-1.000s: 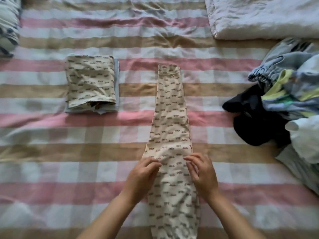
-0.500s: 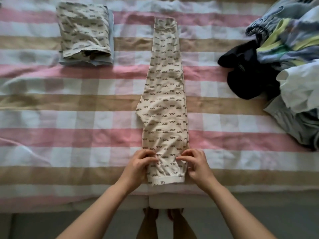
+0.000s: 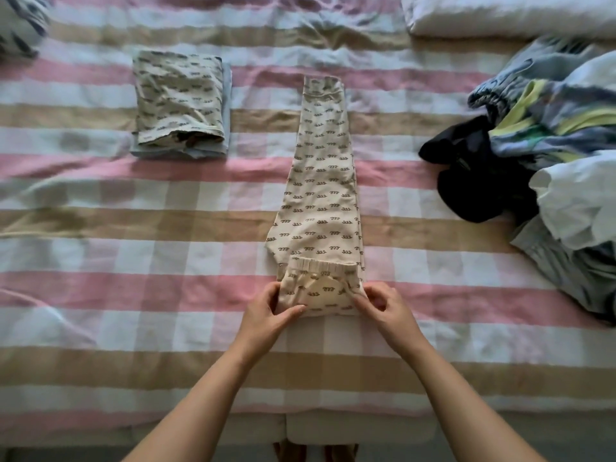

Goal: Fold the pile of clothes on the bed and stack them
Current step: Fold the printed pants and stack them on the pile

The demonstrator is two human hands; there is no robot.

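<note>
The trousers point(image 3: 320, 195) lay lengthwise on the bed point(image 3: 133, 295), running straight away from the person. The left hand point(image 3: 266, 315) and right hand point(image 3: 383, 311) each pinched a corner of the turned-over near end, both equally close.

Counts on one striped bed point(image 3: 133, 228)

One pair of patterned trousers point(image 3: 320, 195). One stack of two folded pieces: one patterned folded garment point(image 3: 178, 95) and one light blue folded piece point(image 3: 227, 95). One loose pile showing at least four items: one black garment point(image 3: 476, 181), one white garment point(image 3: 580, 201), one blue-and-yellow printed garment point(image 3: 550, 111), one grey garment point(image 3: 566, 268). One white pillow point(image 3: 500, 15), one patterned cushion point(image 3: 20, 25). Two grips: left grip point(image 3: 266, 315), right grip point(image 3: 386, 311).
</note>
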